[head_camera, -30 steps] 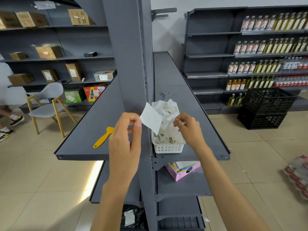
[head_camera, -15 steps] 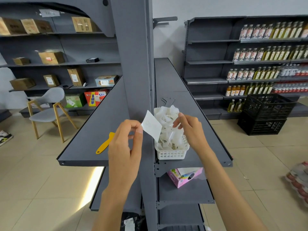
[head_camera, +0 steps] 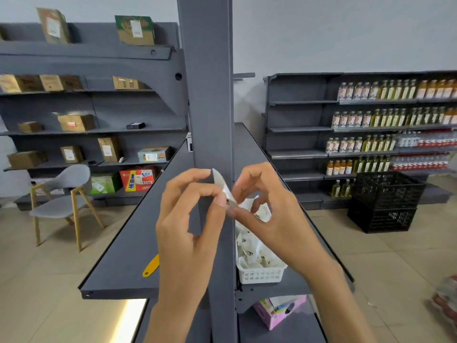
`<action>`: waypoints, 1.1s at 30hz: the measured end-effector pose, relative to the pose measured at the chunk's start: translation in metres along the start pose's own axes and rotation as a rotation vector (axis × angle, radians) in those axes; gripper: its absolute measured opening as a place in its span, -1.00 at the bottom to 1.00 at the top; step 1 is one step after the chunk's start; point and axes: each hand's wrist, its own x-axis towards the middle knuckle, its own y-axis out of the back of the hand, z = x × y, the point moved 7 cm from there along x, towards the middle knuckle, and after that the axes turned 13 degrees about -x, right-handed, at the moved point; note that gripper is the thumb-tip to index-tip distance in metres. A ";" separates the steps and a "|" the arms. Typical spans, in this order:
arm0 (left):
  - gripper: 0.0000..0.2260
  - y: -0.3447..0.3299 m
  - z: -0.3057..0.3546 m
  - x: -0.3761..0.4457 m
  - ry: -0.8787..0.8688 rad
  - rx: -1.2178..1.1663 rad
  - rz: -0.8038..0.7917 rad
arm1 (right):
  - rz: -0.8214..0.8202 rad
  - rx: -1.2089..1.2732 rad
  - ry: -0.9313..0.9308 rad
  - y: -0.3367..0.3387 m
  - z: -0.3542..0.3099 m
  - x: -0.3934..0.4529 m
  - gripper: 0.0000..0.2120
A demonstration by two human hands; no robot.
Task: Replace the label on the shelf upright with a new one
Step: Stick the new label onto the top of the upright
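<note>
A small white label (head_camera: 220, 184) is held edge-on in front of the grey shelf upright (head_camera: 207, 95). My left hand (head_camera: 188, 219) pinches it between thumb and forefinger. My right hand (head_camera: 267, 214) grips the label's lower end from the right with its fingertips. Both hands meet at the upright's front face, about level with the shelf. Behind my right hand a white basket (head_camera: 259, 273) full of white labels stands on the grey shelf (head_camera: 128, 243).
A yellow scraper (head_camera: 150, 265) lies on the shelf left of the upright. A pink tissue box (head_camera: 279, 311) sits on the shelf below. Black crates (head_camera: 385, 201) stand on the floor at right, a grey chair (head_camera: 64, 194) at left. Stocked shelves line the back walls.
My head has tilted up, so the upright fills more of the view. My right hand left the basket and joined my left hand on the label, which has turned edge-on.
</note>
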 end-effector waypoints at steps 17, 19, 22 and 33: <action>-0.75 0.009 0.030 0.128 -0.072 -0.137 -0.176 | 0.301 0.069 0.105 0.049 -0.050 0.076 -0.67; -0.77 0.010 0.038 0.145 -0.100 -0.156 -0.176 | 0.319 0.027 0.120 0.061 -0.059 0.093 -0.72; -0.81 0.012 0.048 0.167 -0.147 -0.152 -0.167 | 0.312 -0.042 0.148 0.071 -0.073 0.114 -0.76; -0.93 0.014 0.062 0.227 -0.221 -0.043 -0.151 | 0.374 -0.204 0.098 0.088 -0.091 0.171 -0.82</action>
